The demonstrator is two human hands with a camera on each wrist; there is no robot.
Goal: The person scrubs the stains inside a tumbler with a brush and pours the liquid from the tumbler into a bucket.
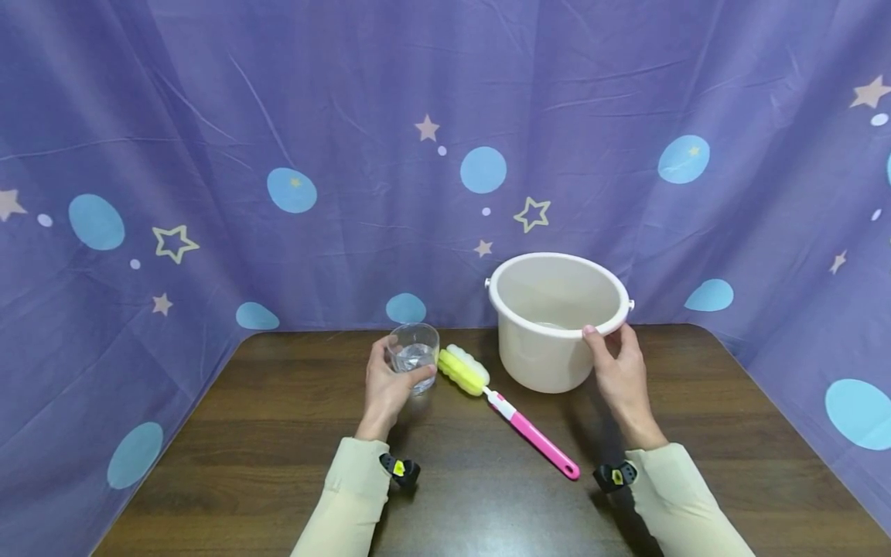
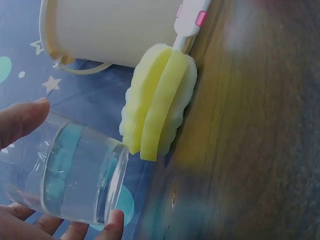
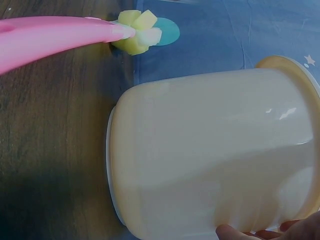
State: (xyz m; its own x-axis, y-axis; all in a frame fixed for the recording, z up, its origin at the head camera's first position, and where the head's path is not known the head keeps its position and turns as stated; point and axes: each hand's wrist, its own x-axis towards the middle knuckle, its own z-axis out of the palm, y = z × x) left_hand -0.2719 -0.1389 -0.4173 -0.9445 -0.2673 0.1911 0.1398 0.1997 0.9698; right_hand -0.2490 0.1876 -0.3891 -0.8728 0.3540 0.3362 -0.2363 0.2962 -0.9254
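Note:
My left hand [image 1: 390, 387] grips a clear drinking glass [image 1: 414, 344] partly filled with water, thumb on the near side and fingers around the other. The left wrist view shows the glass [image 2: 80, 170] with fingertips close to its base. At the bucket's right front, my right hand [image 1: 623, 379] holds the white plastic bucket [image 1: 543, 352], its thumb at the rim. In the right wrist view, fingers [image 3: 230, 233] press along the bucket wall [image 3: 210, 150]. Between the hands lies a bottle brush with a yellow and white sponge head [image 1: 465, 371] and a pink handle [image 1: 543, 442].
A dark wooden table [image 1: 278, 464] carries these things. Behind it and at both sides hangs a purple curtain [image 1: 362, 100] with stars and blue dots. The brush's handle end points toward the front right, and its sponge head lies close beside the glass.

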